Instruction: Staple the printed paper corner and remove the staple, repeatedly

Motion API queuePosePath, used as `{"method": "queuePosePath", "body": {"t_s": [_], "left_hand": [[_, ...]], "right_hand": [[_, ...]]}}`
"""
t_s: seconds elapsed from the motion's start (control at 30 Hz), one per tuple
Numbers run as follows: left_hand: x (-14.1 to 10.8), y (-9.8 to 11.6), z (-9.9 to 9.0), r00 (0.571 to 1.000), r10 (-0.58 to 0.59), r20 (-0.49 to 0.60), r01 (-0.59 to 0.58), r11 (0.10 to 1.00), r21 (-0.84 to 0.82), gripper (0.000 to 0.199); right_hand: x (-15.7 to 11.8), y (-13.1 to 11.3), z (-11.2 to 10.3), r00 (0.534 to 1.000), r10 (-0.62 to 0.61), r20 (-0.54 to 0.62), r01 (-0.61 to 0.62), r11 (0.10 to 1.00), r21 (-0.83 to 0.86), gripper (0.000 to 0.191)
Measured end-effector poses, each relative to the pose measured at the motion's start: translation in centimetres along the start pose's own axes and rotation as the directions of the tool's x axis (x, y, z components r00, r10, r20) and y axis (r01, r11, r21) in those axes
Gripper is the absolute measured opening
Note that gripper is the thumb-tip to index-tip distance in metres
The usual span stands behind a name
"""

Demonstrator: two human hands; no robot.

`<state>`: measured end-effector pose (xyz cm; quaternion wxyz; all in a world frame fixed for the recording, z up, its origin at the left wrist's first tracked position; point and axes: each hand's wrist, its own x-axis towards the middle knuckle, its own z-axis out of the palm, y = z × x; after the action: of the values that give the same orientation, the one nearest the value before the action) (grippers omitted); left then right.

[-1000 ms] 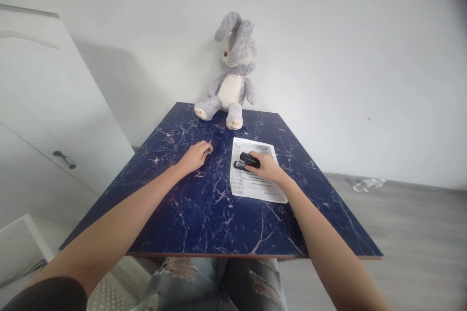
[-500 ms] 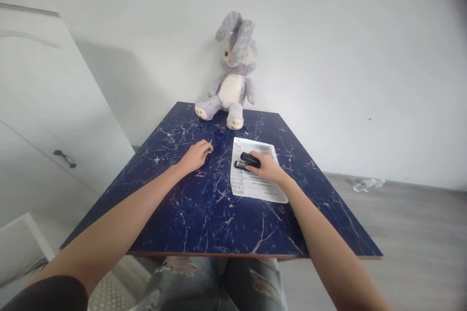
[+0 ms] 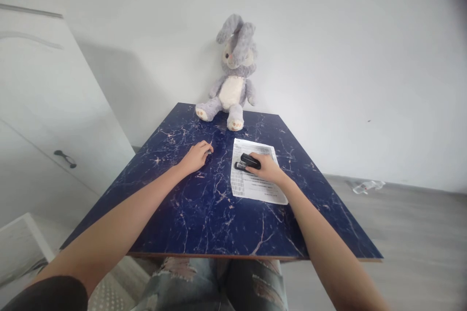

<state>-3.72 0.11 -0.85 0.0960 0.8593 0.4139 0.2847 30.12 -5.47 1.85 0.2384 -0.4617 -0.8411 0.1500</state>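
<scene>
A small black stapler (image 3: 250, 161) rests over the printed sheet of paper (image 3: 260, 192), its mouth facing left. The fingers of my right hand (image 3: 269, 167) are closed around its back end. To the left, my left hand (image 3: 197, 156) lies on the dark blue marbled table (image 3: 204, 214) with its fingers curled in. A small greyish thing (image 3: 208, 152) shows at the left fingertips; most of it is covered, so its kind is unclear.
A grey plush rabbit (image 3: 233, 82) sits at the table's far edge against the wall. White cabinet doors with a dark handle (image 3: 64, 159) stand on the left. Clear plastic packaging (image 3: 368, 186) lies on the floor to the right.
The whole view has shifted down very slightly. Both hands, the stapler and the paper keep their places on the table.
</scene>
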Motion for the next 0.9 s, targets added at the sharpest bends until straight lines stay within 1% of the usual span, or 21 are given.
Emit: {"method": "queuePosePath", "body": {"t_s": [0.2,0.4,0.6,0.9], "left_hand": [[-0.1,0.0,0.0,1.0,0.009,-0.016,-0.009,1.0,-0.022,0.029],[0.0,-0.9,0.6,0.997,0.026,-0.068,-0.029,0.999,-0.041,0.033],[0.4,-1.2,0.8,0.996,-0.009,-0.091,0.007,1.0,-0.021,0.04],[0.3,-0.9,0.5,0.996,-0.031,-0.086,0.028,0.999,-0.036,0.032]], "right_hand": [[0.0,0.0,0.0,1.0,0.007,0.007,-0.007,1.0,0.004,0.026],[0.0,-0.1,0.0,1.0,0.018,0.023,-0.018,1.0,-0.004,0.026],[0.0,-0.1,0.0,1.0,0.017,0.022,-0.017,1.0,-0.001,0.025],[0.1,0.0,0.1,1.0,0.014,0.018,-0.014,1.0,-0.001,0.023]]}}
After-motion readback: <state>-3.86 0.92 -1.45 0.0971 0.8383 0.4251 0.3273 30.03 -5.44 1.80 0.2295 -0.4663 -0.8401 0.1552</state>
